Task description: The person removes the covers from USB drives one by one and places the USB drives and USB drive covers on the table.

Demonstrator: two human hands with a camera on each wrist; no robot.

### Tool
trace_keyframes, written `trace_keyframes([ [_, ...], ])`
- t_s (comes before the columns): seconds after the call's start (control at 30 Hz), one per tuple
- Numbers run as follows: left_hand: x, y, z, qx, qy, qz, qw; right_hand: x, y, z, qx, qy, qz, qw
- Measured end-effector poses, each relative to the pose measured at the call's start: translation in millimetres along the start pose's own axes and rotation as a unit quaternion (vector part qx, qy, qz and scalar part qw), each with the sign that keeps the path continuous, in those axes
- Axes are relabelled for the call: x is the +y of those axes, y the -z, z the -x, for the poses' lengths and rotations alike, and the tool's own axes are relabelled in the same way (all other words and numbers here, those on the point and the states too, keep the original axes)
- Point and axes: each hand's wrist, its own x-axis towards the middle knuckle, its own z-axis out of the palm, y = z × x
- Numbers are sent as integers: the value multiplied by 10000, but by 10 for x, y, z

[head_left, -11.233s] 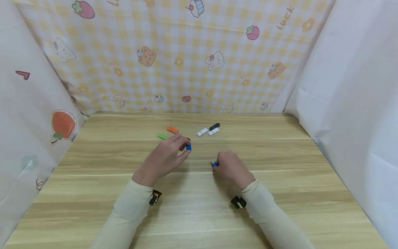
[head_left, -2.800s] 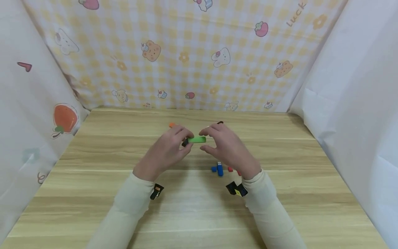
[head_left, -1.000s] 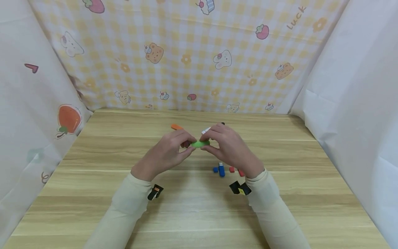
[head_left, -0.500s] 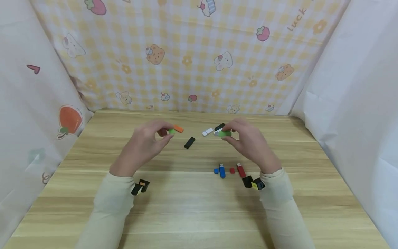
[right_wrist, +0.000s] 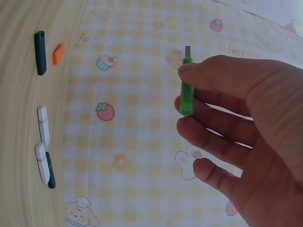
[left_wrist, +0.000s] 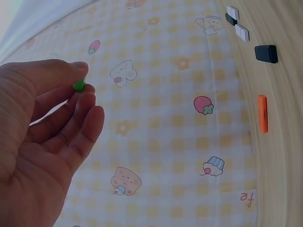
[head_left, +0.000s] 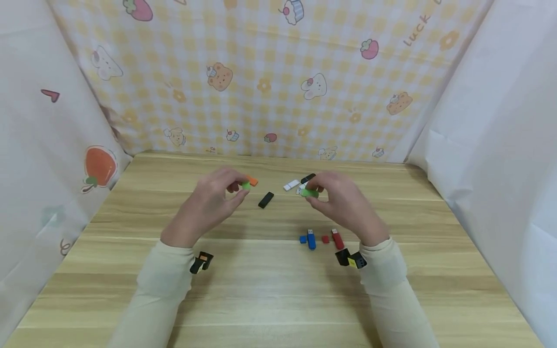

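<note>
My left hand point(head_left: 209, 205) pinches a small green cap point(left_wrist: 79, 86) between thumb and fingertips, raised above the table. To its right, my right hand point(head_left: 345, 205) pinches the green USB stick point(right_wrist: 187, 97), whose bare metal plug points left in the head view. Cap and stick are well apart. Below the hands on the table lie a blue USB stick point(head_left: 311, 240) with its plug bare, a blue cap point(head_left: 302, 239) beside it, and a red USB stick point(head_left: 337, 239) with a red cap point(head_left: 325, 239) to its left.
A black stick point(head_left: 266, 200) lies between the hands. Behind the left fingers is an orange stick point(head_left: 252, 181), partly hidden. Farther back are a white stick point(head_left: 291, 184), another white one point(right_wrist: 42, 163) and a second black stick point(head_left: 308, 177). A patterned curtain point(head_left: 265, 111) hangs behind the table.
The green cap came off the green USB stick as my hands parted; since then they have drawn slightly closer. Earlier, the red stick was uncapped and set down beside the blue one.
</note>
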Motion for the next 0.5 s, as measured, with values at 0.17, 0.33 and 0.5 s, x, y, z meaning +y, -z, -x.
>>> trace_keyframes([
  [0.17,-4,-45,9,-97,50,117,9999,-29,-55,-26,-531,-202,-154,9983],
  [0.33,0,-61,10,-169,133,202,9996,-56,-135,-41,-781,-328,-327,9959],
  [0.5,5,-77,4,-210,165,250,9993,-100,-246,-66,-1073,-542,-265,9924],
])
